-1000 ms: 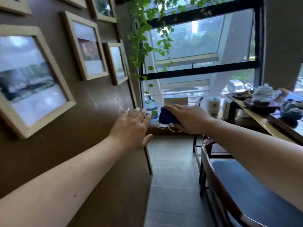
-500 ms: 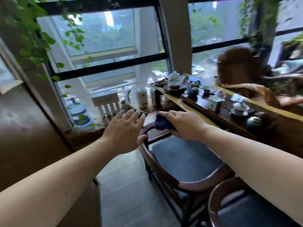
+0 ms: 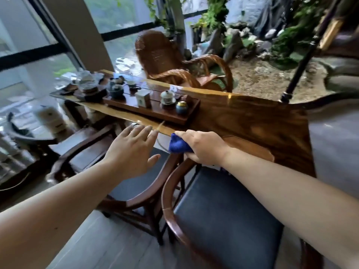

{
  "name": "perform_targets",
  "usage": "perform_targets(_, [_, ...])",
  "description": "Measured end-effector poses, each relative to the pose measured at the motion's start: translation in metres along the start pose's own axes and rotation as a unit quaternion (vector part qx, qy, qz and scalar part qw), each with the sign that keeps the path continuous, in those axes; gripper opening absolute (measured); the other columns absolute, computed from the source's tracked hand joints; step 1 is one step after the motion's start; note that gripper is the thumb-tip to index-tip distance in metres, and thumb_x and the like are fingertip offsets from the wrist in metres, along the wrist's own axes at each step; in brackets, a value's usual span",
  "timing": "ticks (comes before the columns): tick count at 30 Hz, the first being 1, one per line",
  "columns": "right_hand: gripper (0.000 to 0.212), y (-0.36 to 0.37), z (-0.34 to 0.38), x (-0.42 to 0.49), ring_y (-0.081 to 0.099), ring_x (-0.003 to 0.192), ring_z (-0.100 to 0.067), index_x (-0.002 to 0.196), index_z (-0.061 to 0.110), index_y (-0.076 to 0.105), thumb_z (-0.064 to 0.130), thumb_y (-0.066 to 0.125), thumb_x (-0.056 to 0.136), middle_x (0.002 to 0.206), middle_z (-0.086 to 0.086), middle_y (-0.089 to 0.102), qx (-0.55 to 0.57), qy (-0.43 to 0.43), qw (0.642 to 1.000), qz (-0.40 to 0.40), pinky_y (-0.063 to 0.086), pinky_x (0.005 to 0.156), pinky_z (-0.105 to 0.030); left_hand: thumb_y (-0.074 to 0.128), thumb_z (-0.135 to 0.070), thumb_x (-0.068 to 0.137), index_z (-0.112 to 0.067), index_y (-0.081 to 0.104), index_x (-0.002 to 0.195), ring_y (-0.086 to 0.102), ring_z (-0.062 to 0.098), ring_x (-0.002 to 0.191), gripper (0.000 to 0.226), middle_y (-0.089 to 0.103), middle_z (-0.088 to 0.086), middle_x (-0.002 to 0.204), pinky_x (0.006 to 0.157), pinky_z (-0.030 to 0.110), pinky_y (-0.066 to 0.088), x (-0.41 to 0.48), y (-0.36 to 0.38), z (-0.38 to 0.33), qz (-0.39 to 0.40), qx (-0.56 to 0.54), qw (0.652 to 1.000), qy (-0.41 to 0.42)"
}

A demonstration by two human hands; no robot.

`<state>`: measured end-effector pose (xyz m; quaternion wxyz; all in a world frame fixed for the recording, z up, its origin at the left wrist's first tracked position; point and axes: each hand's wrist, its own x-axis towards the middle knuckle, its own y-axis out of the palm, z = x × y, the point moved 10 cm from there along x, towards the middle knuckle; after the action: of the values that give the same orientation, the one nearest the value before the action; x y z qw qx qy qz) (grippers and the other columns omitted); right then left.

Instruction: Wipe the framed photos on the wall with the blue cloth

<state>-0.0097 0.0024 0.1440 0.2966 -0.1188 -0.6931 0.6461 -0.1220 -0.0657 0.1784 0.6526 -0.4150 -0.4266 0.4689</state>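
Head view: right hand [image 3: 204, 145] fisted on the blue cloth [image 3: 178, 145], left hand [image 3: 129, 152] empty with fingers spread, both held over the chairs.

Cloth is bunched, sticking out past the knuckles, just beside the near edge of the long wooden tea table [image 3: 252, 117]. Tea tray [image 3: 151, 111] sits close to that edge. Two wooden armchairs [image 3: 171, 200] are packed tight under the hands; bare floor [image 3: 108, 241] lower left. No framed photos in view.

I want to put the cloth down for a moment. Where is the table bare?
The table is bare right of the tea tray, above the right hand holding the blue cloth. The left end is crowded with teaware.
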Motion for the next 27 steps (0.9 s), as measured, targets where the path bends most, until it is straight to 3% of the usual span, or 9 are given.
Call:
perform_targets(7, [0.068, 0.064, -0.146, -0.067, 0.058, 0.108, -0.023, 0.142, 0.022, 0.036, 0.041, 0.060, 0.081, 0.132, 0.002, 0.054, 0.026, 0.114, 0.992, 0.044, 0.051, 0.074, -0.039, 0.041, -0.059, 0.085, -0.011, 0.031, 0.143, 0.029, 0.027, 0.139, 0.076, 0.037, 0.010, 0.150, 0.114, 0.046, 0.024, 0.105, 0.044, -0.107, 0.028, -0.046, 0.996, 0.071])
perform_targets(13, [0.066, 0.141, -0.267, -0.121, 0.057, 0.107, -0.024, 0.140, 0.021, 0.040, 0.035, 0.061, 0.079, 0.126, 0.001, 0.057, 0.019, 0.238, 0.968, 0.074, 0.047, 0.072, -0.036, 0.054, -0.053, 0.081, -0.008, 0.042, 0.136, 0.043, 0.031, 0.130, 0.072, 0.049, 0.014, 0.140, 0.107, 0.045, 0.036, 0.181, 0.081, -0.175, 0.029, -0.071, 0.991, 0.112])
perform_targets(16, [0.062, 0.164, -0.310, -0.134, 0.057, 0.103, -0.030, 0.139, 0.022, 0.042, 0.029, 0.062, 0.080, 0.119, -0.005, 0.059, 0.015, 0.291, 0.955, 0.061, 0.045, 0.075, -0.039, 0.056, -0.050, 0.079, -0.007, 0.045, 0.131, 0.048, 0.032, 0.124, 0.068, 0.054, 0.014, 0.134, 0.103, 0.045, 0.040, 0.204, 0.101, -0.200, 0.030, -0.087, 0.988, 0.124])
perform_targets(22, [0.054, 0.216, -0.354, -0.141, 0.053, 0.098, -0.033, 0.138, 0.028, 0.043, 0.033, 0.058, 0.087, 0.112, -0.010, 0.057, -0.032, 0.327, 0.942, 0.061, 0.041, 0.081, -0.043, 0.044, -0.056, 0.085, -0.010, 0.033, 0.141, 0.034, 0.028, 0.135, 0.073, 0.041, 0.011, 0.147, 0.111, 0.044, 0.029, 0.225, 0.156, -0.228, 0.064, -0.078, 0.984, 0.145])
perform_targets(27, [0.069, 0.275, -0.361, -0.154, 0.033, 0.131, -0.030, 0.147, 0.023, 0.017, 0.053, 0.039, 0.089, 0.146, -0.011, 0.035, 0.012, 0.347, 0.928, 0.133, 0.026, 0.102, -0.052, 0.043, -0.058, 0.086, -0.011, 0.029, 0.143, 0.031, 0.027, 0.137, 0.075, 0.038, 0.010, 0.149, 0.113, 0.044, 0.026, 0.224, 0.194, -0.230, 0.102, -0.078, 0.981, 0.145])
